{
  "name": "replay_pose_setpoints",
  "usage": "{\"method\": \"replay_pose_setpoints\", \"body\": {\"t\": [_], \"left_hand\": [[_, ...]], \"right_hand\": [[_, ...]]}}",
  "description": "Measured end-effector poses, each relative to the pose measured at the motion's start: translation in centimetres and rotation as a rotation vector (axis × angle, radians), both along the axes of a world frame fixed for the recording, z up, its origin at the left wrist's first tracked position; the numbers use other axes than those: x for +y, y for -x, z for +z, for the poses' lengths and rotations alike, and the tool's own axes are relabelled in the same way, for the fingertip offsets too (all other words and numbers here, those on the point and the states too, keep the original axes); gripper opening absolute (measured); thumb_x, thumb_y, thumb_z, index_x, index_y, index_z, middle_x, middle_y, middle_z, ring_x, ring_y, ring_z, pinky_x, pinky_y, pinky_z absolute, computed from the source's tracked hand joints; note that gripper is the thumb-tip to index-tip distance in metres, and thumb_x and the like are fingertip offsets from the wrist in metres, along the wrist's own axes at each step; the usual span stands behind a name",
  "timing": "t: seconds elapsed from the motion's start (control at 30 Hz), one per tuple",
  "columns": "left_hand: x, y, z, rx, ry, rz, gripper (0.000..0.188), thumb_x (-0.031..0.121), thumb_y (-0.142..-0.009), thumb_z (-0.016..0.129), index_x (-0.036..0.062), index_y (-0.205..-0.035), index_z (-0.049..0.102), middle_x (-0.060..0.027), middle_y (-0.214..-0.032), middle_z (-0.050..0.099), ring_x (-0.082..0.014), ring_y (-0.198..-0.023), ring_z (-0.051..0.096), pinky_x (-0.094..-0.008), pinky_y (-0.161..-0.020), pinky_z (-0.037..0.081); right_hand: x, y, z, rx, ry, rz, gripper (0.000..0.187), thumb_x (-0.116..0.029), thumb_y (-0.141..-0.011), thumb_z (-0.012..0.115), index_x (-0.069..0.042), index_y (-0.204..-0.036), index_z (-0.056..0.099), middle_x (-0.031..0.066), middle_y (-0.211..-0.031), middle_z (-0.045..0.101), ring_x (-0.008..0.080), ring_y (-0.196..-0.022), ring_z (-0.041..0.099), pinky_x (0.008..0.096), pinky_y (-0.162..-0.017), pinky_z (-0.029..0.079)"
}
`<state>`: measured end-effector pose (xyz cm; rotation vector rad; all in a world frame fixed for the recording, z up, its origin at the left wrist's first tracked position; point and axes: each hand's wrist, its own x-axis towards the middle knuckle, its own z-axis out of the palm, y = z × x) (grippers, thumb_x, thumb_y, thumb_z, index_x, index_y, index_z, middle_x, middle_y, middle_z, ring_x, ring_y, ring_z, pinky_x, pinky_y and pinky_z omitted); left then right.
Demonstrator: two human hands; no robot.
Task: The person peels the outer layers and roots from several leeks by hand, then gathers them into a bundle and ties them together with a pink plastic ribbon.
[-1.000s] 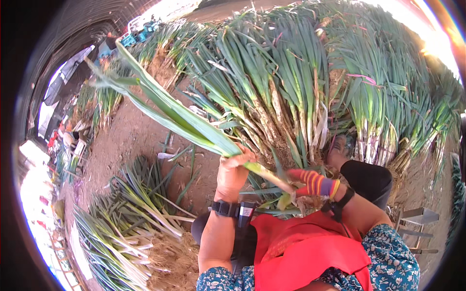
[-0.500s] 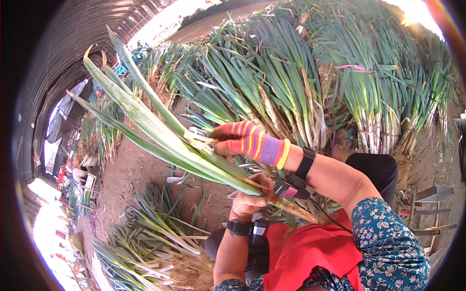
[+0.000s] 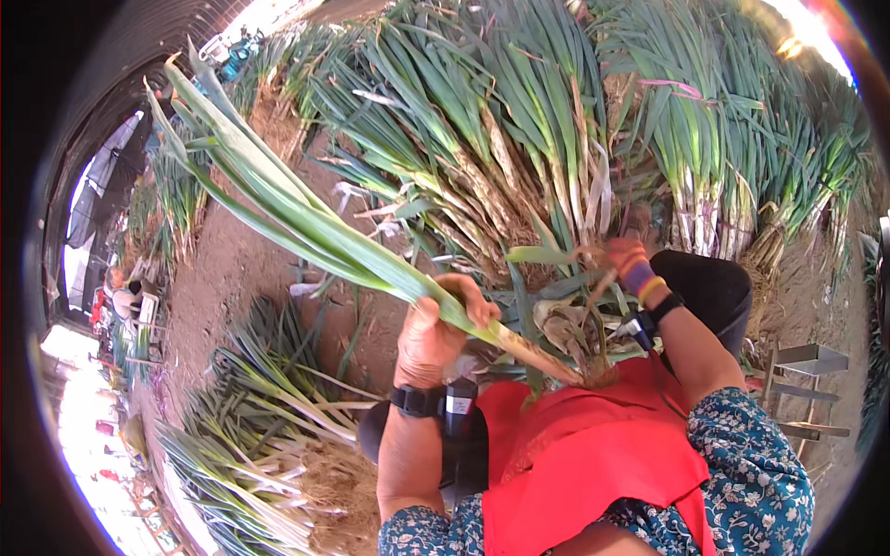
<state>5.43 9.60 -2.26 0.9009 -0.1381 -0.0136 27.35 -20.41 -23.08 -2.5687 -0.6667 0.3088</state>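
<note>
My bare left hand [image 3: 436, 329] is wrapped round the lower stalk of a long leek [image 3: 371, 264]. Its green leaves fan out to the upper left, and its root end points down to the right, against the red apron [image 3: 593, 454]. My right hand [image 3: 633, 266], in a striped orange and purple glove, is off the leek, over by my right knee. From its closed fingers trails a stripped leaf [image 3: 542, 255], partly brown and slightly blurred. Torn leaves and dry peelings [image 3: 561, 320] lie in a heap between my knees.
Upright leek bundles [image 3: 519, 120] stand across the far side, one with a pink tie [image 3: 675, 88]. A loose pile of leeks [image 3: 269, 445] with roots lies at the near left. A metal stand [image 3: 811, 361] is at the right. Another person [image 3: 120, 298] sits far left.
My right hand has left the leek's leaves and swung right with a stripped leaf. My left hand has shifted slightly up and left, still gripping the stalk. The view has shifted somewhat.
</note>
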Motion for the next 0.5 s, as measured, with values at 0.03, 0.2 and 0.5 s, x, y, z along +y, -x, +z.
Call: {"method": "replay_pose_setpoints", "body": {"t": [0.03, 0.2, 0.5], "left_hand": [[0.3, -0.2, 0.1, 0.042, -0.072, 0.034, 0.074, 0.071, -0.065, 0.059, 0.0015, -0.092, 0.056, -0.0050, -0.069, 0.055, -0.0199, -0.071, 0.056, -0.0403, -0.079, 0.046], [1.2, -0.8, -0.7, 0.064, 0.101, 0.140, 0.062, 0.056, -0.082, 0.054, -0.0009, -0.105, 0.053, -0.0133, -0.091, 0.061, -0.0283, -0.089, 0.059, -0.0426, -0.088, 0.045], [0.2, -2.2, -0.9, 0.146, 0.029, 0.287, 0.046, 0.043, -0.083, 0.061, 0.0003, -0.098, 0.057, -0.0159, -0.099, 0.061, -0.0308, -0.105, 0.054, -0.0433, -0.092, 0.039]], "right_hand": [[-2.7, 1.1, -3.7, 0.016, 0.034, -0.133, 0.031, -0.036, -0.074, 0.061, -0.005, -0.076, 0.063, 0.0163, -0.068, 0.061, 0.0286, -0.064, 0.059, 0.0358, -0.061, 0.047], [-1.9, 7.0, 2.5, -0.009, 0.173, 0.276, 0.029, -0.028, -0.075, 0.060, -0.006, -0.095, 0.061, 0.0203, -0.085, 0.062, 0.0360, -0.078, 0.061, 0.0436, -0.069, 0.047], [11.6, 12.5, 19.2, -0.091, -0.575, 0.472, 0.048, -0.026, -0.073, 0.075, 0.001, -0.108, 0.056, 0.0140, -0.090, 0.062, 0.0257, -0.081, 0.061, 0.0334, -0.069, 0.048]]}}
